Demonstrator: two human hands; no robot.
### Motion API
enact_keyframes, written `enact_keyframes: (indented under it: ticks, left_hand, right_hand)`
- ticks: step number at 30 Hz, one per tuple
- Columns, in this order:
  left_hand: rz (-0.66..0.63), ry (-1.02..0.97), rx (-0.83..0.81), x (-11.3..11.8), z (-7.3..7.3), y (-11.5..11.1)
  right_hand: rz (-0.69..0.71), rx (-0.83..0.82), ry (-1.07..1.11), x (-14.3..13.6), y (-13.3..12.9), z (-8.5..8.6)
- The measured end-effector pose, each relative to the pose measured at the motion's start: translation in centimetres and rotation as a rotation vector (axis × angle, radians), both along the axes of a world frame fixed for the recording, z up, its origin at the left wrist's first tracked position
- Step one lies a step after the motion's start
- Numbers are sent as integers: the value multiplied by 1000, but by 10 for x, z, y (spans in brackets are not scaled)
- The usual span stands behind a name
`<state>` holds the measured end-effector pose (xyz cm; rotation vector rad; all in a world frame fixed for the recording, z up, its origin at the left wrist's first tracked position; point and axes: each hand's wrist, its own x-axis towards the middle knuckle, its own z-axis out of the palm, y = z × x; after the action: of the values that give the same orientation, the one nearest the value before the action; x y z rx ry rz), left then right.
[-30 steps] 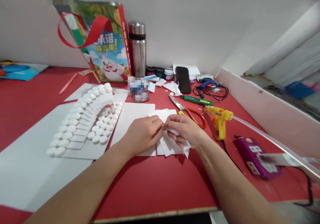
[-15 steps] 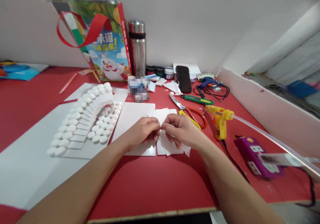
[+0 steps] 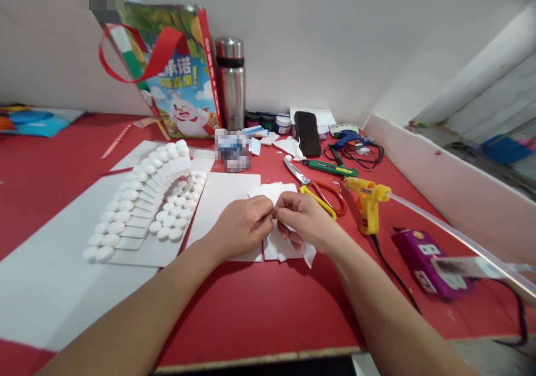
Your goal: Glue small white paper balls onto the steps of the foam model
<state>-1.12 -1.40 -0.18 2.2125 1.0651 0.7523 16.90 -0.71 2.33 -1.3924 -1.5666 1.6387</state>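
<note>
My left hand and my right hand meet at their fingertips above white paper sheets. Both are closed in a pinch; whatever lies between the fingers is too small and hidden to name. A white board lies partly beneath my left hand. Farther left, rows of round white pieces run along a stepped, curved white structure, with more round pieces clustered on its right.
Scissors, a green cutter and a yellow glue gun lie right of my hands. Beyond are a purple power strip, a phone, a steel flask and a colourful bag. A large white sheet covers the left.
My left hand has turned slightly, its fingers now curled further in against my right fingertips. Both hands have shifted slightly right. The view has also moved a little.
</note>
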Motion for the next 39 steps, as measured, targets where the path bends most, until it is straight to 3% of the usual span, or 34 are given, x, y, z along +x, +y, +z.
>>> enact_keyframes:
  ticks: [2,4,6,8,11,14,17,22,26,31,34,39]
  left_hand:
    - [11,-31,29,0,1,-2]
    - [71,-189,-72,-1,3,-2]
    - [124,-452,-347,-2,5,0]
    - [101,-710,-704,-5,6,5]
    - [12,-920,-1075,-10,9,14]
    - [-15,-968,-1225,-14,10,17]
    - [-13,-989,-1241,-14,9,16]
    - [5,-863,-1075,-9,5,12]
    - [100,-537,-666,-7,3,6]
    - [123,-112,-125,-7,2,2]
    - [112,148,88,-7,0,3]
    - [100,452,355,-7,-1,4]
  right_hand:
    - [-14,40,-32,-3,-1,7]
    - [20,129,-100,-6,-2,20]
    - [79,317,-194,-7,0,32]
    - [125,646,-330,-8,4,38]
    - [167,1076,-471,-8,10,27]
    - [185,1211,-534,-8,12,7]
    - [196,1248,-553,-6,11,-5]
    - [227,1163,-546,1,11,-4]
    - [203,1011,-529,0,8,1]
    - [77,567,-366,-5,4,6]
    - [35,268,-230,-8,5,7]
    - [-74,-72,95,-10,8,10]
